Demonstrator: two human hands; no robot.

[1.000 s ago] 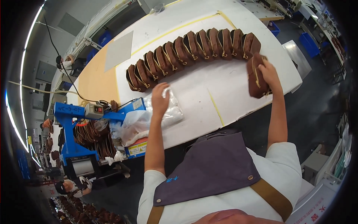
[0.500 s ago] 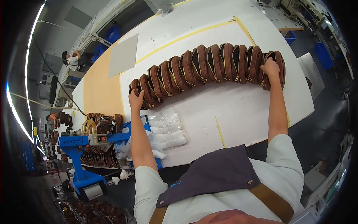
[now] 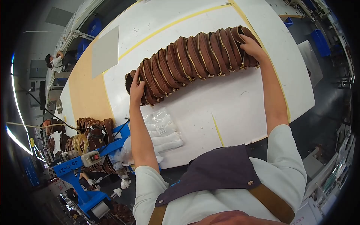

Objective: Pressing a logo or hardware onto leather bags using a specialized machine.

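Brown leather pouches with gold zips point(image 3: 193, 60) stand on edge in one long curved row across the white table point(image 3: 240, 108), each leaning on the next. The person appears to be squaring up the row, pressing it together from both ends. The left hand point(image 3: 137, 87) is flat against the outermost pouch at the row's left end, fingers spread and upright, not curled round anything. The right hand point(image 3: 252, 47) lies over the top of the last pouches at the right end, fingers bent down over their edges, gripping lightly rather than clamped. Both arms reach straight forward, nearly full length, the elbows barely bent. The next move likely calls for even pressure from both sides, so that the leaning pouches close up without toppling. A stack of clear plastic bags point(image 3: 162, 129) lies on the table just beside the left forearm. A blue stand point(image 3: 80, 170) with more brown pieces sits off the table's left edge.
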